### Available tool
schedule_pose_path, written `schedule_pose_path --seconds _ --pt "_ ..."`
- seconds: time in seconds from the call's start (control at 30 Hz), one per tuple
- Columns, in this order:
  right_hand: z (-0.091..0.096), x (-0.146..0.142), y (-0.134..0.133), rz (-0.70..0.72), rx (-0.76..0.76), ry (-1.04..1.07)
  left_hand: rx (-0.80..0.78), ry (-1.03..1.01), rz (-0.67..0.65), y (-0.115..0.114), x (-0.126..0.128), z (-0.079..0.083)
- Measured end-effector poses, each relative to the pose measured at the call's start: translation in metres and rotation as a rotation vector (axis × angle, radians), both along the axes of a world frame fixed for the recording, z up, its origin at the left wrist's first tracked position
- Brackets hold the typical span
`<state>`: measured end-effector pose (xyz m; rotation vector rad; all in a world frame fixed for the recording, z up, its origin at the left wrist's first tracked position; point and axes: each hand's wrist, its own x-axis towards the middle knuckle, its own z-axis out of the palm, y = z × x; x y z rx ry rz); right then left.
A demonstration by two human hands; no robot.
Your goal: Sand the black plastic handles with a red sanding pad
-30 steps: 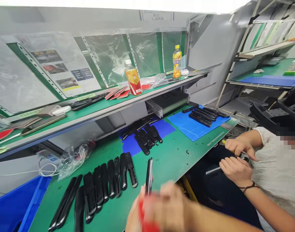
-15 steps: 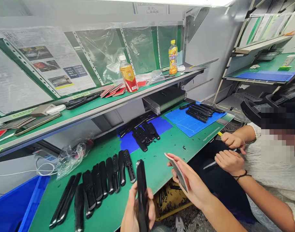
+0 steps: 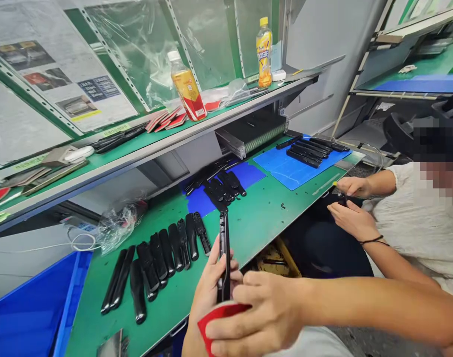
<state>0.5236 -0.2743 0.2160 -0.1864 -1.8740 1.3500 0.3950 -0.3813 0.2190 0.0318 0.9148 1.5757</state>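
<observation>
Green workbench [image 3: 261, 223] below a cluttered shelf [image 3: 137, 159], with a row of black pieces [image 3: 175, 248] at left. At lower centre, one long black part [image 3: 222, 233] gripped in the left hand [image 3: 207, 286], tip pointing away; red-faced pad [image 3: 222, 312] pinched in the right hand [image 3: 269, 307], near the part's lower end, contact hidden. Probably best: brace the part firmly, press lightly and evenly, keep fingertips clear.

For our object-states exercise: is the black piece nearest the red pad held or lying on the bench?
Held: the left hand wraps around the black piece, whose far end sticks out.
</observation>
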Motion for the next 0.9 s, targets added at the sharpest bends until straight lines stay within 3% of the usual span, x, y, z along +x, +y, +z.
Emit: schedule_pose_path --seconds 0.13,0.23,0.3,0.37,0.43,0.5,0.53,0.63,0.7,0.83,0.9 --pt "-0.014 -0.002 -0.031 0.056 -0.08 0.065 0.027 -0.063 0.036 0.008 -0.016 -0.008" --pt "-0.023 0.006 -0.049 0.172 -0.055 0.094 0.131 -0.043 0.248 0.017 -0.037 -0.01" --pt "-0.029 0.009 -0.058 0.174 -0.06 0.102 0.201 0.011 0.421 0.023 -0.05 -0.007" --pt "-0.034 0.006 -0.066 0.061 -0.285 0.125 0.235 0.074 0.54 0.027 -0.056 0.001" --pt "-0.037 -0.004 -0.073 -0.041 -0.701 0.149 0.247 0.11 0.607 0.029 -0.053 0.009" --pt "-0.038 -0.016 -0.079 -0.024 -1.028 0.182 0.257 0.098 0.603 0.03 -0.043 0.017" --pt "-0.036 -0.021 -0.081 0.005 -1.082 0.209 0.265 0.078 0.582 0.03 -0.037 0.019" --pt "-0.026 -0.029 -0.081 0.013 -1.012 0.348 0.269 0.007 0.528 0.03 -0.024 0.022" --pt "-0.017 -0.028 -0.078 -0.01 -0.99 0.43 0.243 0.009 0.577 0.029 -0.021 0.022" --pt "-0.005 -0.023 -0.075 -0.06 -1.139 0.388 0.218 0.089 0.709 0.027 -0.02 0.028" --pt "-0.005 -0.021 -0.075 -0.163 -1.06 0.326 0.255 0.1 0.784 0.026 -0.015 0.035"
